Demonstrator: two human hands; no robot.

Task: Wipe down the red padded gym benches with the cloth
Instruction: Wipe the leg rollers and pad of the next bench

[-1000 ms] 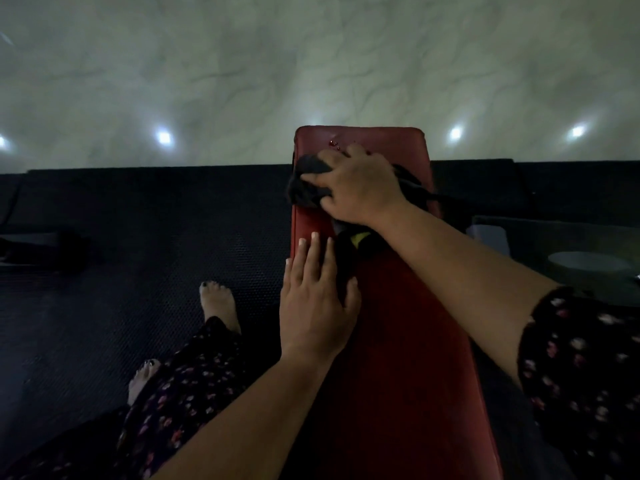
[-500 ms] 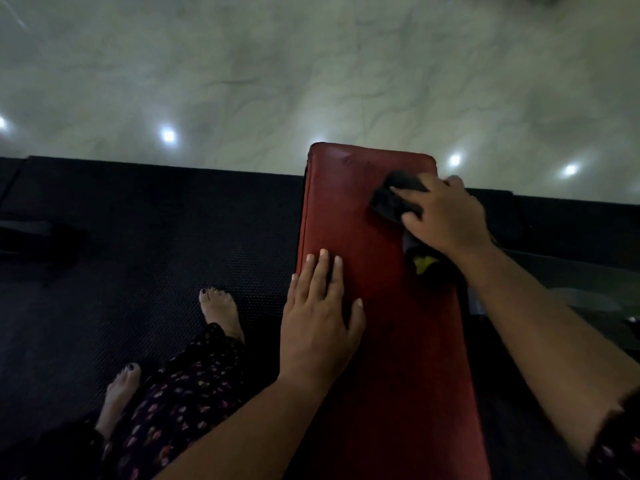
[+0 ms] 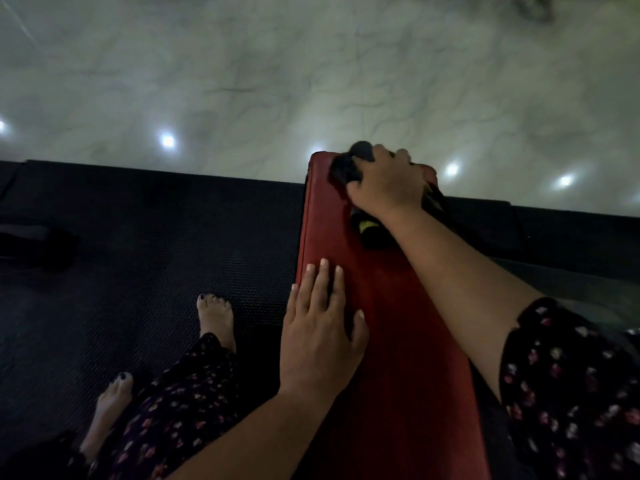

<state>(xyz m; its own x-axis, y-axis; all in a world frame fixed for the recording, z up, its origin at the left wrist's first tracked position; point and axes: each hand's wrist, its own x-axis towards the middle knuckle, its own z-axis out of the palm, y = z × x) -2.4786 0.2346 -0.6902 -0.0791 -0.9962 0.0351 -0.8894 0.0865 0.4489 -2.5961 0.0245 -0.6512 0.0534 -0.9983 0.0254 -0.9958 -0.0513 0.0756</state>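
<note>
A long red padded bench (image 3: 391, 306) runs away from me down the middle of the view. My right hand (image 3: 386, 181) is at its far end, pressing a dark cloth (image 3: 346, 169) onto the pad; part of the cloth, with a yellow patch, trails under my wrist. My left hand (image 3: 322, 327) lies flat on the bench's left edge, fingers spread, holding nothing.
The bench stands on black rubber matting (image 3: 138, 254). Beyond it lies pale marble floor (image 3: 311, 81) with light reflections. My bare feet (image 3: 214, 317) stand on the mat to the left of the bench. A dark object (image 3: 34, 244) lies at the far left.
My right hand has swept the cloth from the bench's right side up and left to its far end. My left hand has stayed flat in place.
</note>
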